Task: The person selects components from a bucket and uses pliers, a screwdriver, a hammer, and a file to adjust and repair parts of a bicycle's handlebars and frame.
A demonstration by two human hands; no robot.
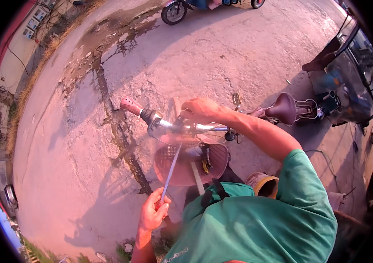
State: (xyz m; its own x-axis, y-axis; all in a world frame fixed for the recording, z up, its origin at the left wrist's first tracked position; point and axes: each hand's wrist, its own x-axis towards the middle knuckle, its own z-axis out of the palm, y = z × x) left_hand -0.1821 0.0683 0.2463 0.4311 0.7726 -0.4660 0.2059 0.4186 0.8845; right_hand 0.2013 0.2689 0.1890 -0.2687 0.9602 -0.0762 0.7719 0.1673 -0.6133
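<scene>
A bicycle stands in front of me with its handlebar (pixel 167 125) toward me and a pink grip (pixel 131 106) at its left end. My left hand (pixel 153 210) is closed around the near end of a long screwdriver (pixel 171 170); a bit of red shows between the fingers. Its slim metal shaft slants up over the pink basket (pixel 162 168), and the tip reaches the middle of the handlebar. Just above the stem, my right hand (pixel 202 109) has its fingers curled and closed. What they pinch is hidden. A tool with yellow handles (pixel 205 165) lies in the basket.
Behind the handlebar are a pedal (pixel 237 99) and the brown saddle (pixel 282 109). A bucket (pixel 265 184) stands close by my right side. A vehicle with a dark frame (pixel 348 87) is at the right. Across the cracked concrete (pixel 164 61), another vehicle's wheel (pixel 174 13) shows.
</scene>
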